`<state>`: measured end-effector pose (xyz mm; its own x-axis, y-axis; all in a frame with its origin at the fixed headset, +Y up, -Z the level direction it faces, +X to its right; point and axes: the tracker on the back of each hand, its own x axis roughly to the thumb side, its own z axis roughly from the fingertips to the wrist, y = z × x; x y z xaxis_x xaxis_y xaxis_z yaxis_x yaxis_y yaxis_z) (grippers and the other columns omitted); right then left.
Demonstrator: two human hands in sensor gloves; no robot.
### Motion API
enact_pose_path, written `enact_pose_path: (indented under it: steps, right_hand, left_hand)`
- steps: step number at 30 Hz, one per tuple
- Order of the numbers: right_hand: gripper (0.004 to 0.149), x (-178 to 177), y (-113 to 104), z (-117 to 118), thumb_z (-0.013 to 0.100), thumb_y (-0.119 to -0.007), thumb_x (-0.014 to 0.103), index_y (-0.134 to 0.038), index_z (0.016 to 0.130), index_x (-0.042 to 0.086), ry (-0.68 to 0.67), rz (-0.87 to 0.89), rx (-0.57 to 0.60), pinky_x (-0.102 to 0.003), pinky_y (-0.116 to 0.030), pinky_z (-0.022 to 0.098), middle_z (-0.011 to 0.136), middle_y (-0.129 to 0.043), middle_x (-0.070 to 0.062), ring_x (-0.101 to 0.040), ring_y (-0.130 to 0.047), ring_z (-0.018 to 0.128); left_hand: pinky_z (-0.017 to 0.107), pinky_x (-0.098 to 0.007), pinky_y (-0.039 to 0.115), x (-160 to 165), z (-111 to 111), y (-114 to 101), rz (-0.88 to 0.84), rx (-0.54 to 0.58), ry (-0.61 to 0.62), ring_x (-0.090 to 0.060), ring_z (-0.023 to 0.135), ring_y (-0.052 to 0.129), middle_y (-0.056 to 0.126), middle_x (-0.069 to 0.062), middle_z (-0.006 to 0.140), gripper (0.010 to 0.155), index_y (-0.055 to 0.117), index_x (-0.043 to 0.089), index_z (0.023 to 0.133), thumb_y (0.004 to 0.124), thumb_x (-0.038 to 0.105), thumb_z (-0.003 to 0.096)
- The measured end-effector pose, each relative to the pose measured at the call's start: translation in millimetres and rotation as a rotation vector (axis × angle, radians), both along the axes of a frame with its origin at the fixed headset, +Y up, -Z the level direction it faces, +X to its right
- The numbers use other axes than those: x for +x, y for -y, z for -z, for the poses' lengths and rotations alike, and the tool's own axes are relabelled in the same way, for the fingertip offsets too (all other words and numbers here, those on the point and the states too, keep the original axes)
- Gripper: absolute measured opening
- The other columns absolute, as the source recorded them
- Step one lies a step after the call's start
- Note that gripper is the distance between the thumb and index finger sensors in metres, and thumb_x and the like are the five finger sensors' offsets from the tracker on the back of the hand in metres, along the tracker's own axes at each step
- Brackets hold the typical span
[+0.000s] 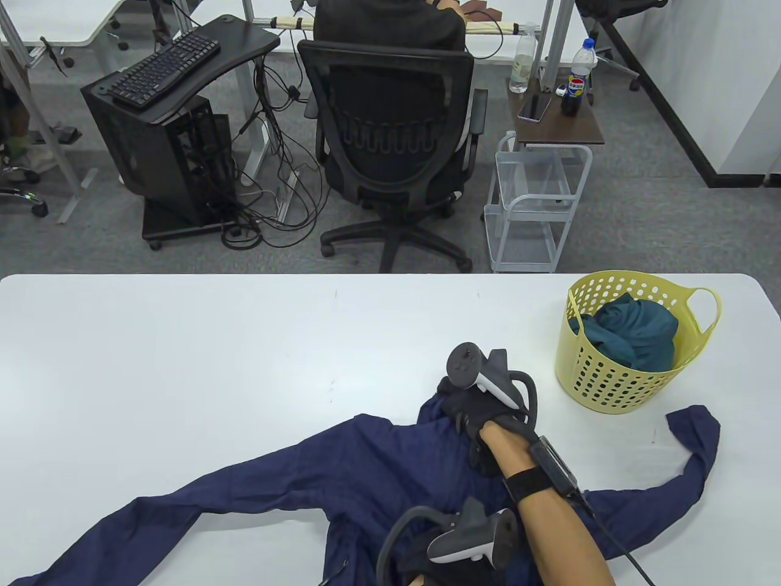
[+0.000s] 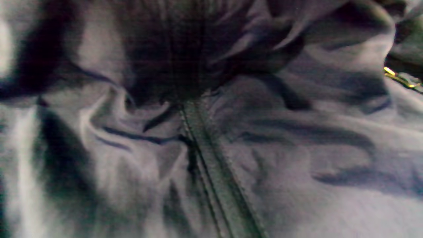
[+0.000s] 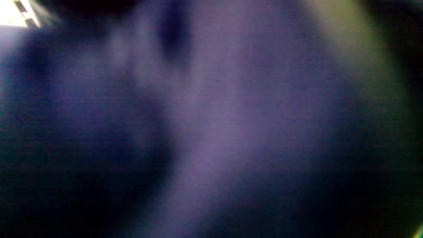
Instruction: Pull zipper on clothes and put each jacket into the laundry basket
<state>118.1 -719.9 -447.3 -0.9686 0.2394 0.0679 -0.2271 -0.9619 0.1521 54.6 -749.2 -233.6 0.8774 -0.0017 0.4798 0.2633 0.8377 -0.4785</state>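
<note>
Navy jacket (image 1: 378, 470) lies under both hands, zipper (image 2: 211, 158) running from left hand (image 1: 451, 549) away to right hand (image 1: 470, 409), which grips fabric at its collar end; left grip unclear; basket (image 1: 616, 372) just right of it.

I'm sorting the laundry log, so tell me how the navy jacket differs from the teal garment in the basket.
The navy jacket lies spread on the white table, sleeves flung out; the teal garment sits bunched inside the yellow laundry basket. Both gloved hands, left hand and right hand, are on the navy jacket; nothing touches the teal garment. Both are dark, crumpled cloth.
</note>
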Motion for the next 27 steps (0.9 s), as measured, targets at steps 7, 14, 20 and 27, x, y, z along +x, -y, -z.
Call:
enact_pose_path:
  steps: [7,14,20,27]
  right_hand:
    - [0.033,47.5,-81.7,-1.4,0.050,-0.083,0.054,-0.086,0.081,0.042,0.334,0.819,0.161,-0.066,-0.050,0.071,0.086,-0.093,0.011,-0.031,-0.079,0.093]
    - [0.055,102.3,-23.7,5.9,0.054,-0.065,0.061,-0.072,0.099,0.029,0.657,0.730,-0.059,-0.067,-0.051,0.068,0.102,-0.080,-0.003,-0.042,-0.073,0.092]
    - [0.066,91.2,-13.9,-6.7,0.053,-0.068,0.060,-0.055,0.108,0.025,0.522,0.379,-0.108,-0.067,-0.050,0.068,0.114,-0.060,-0.008,-0.047,-0.060,0.099]
    - [0.054,42.7,-21.1,-29.6,0.051,-0.077,0.047,-0.072,0.101,0.028,0.132,0.165,-0.105,-0.066,-0.051,0.069,0.112,-0.069,-0.004,-0.046,-0.061,0.100]
  left_hand:
    - [0.051,-0.048,0.084,-11.1,-1.4,-3.5,-0.015,-0.047,-0.099,-0.032,0.079,0.094,0.075,-0.008,0.107,0.069,0.065,0.039,0.101,0.056,0.069,0.0385]
    - [0.055,-0.052,0.079,-18.3,5.3,-5.1,-0.087,-0.098,-0.118,-0.036,0.086,0.087,0.073,-0.005,0.109,0.068,0.066,0.041,0.100,0.056,0.068,0.0388]
    - [0.058,-0.055,0.074,-43.5,19.6,-24.3,-0.286,-0.053,-0.203,-0.034,0.087,0.087,0.075,-0.003,0.108,0.067,0.065,0.041,0.100,0.057,0.068,0.0390]
    - [0.064,-0.061,0.064,-106.6,46.5,-42.6,-0.471,0.280,-0.522,-0.035,0.095,0.076,0.079,0.002,0.107,0.063,0.069,0.041,0.098,0.065,0.062,0.0395]
